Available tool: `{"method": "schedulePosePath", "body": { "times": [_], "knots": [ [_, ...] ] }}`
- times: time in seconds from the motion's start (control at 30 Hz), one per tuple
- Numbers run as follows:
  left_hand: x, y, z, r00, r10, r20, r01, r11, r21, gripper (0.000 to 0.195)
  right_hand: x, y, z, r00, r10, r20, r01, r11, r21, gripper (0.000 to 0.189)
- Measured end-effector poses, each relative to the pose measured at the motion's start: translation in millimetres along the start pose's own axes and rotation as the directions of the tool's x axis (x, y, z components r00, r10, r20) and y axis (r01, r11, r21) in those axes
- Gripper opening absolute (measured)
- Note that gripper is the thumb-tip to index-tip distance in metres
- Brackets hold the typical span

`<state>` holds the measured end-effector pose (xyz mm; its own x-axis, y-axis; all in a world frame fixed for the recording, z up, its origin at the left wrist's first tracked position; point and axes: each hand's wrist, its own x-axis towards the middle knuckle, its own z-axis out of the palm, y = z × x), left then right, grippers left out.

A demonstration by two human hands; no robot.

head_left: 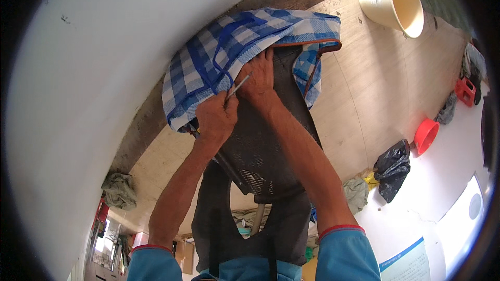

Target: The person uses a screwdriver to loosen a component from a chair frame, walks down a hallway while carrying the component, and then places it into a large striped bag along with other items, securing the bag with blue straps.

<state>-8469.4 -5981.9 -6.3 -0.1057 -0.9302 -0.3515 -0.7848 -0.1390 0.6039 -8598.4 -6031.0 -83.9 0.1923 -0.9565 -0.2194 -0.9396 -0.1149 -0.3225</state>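
A blue-and-white checked woven bag [250, 35] with a brown zip edge lies over the far end of a dark perforated plastic panel [258, 140], which reaches back towards my lap. My left hand [217, 114] is closed around a thin metal rod [239, 86] at the bag's near edge, beside a blue strap. Just right of it, my right hand [259, 72] lies flat on the dark panel, palm down, its fingertips reaching under the bag's edge. Whether those hidden fingertips hold anything does not show.
A cream bucket [373, 2] lies tipped at the upper right. Along the right wall are a red basin [426, 136], a black plastic bag [393, 169] and a red container [465, 91]. A white surface [86, 70] curves along the left. A crumpled grey-green bag [119, 191] lies lower left.
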Motion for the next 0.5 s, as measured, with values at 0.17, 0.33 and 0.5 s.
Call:
{"method": "schedulePosePath", "body": {
  "times": [0.17, 0.33, 0.5],
  "knots": [
    [-6, -9, -5, 0.991, -0.127, -0.047, 0.121, 0.986, -0.118, 0.035, 0, 5, 11, 0.998, -0.001, -0.067, 0.009, 0.993, 0.119, 0.074],
    [-25, -5, -15, 0.983, -0.181, 0.002, 0.181, 0.983, 0.002, 0.037, 1, 4, 9, 0.941, 0.0, -0.338, 0.056, 0.986, 0.157, 0.057],
    [-56, 19, -16, 0.919, -0.322, 0.226, 0.345, 0.936, -0.073, 0.038, -11, 7, -16, 0.921, -0.057, -0.385, 0.137, 0.974, 0.182, 0.035]
  ]
}}
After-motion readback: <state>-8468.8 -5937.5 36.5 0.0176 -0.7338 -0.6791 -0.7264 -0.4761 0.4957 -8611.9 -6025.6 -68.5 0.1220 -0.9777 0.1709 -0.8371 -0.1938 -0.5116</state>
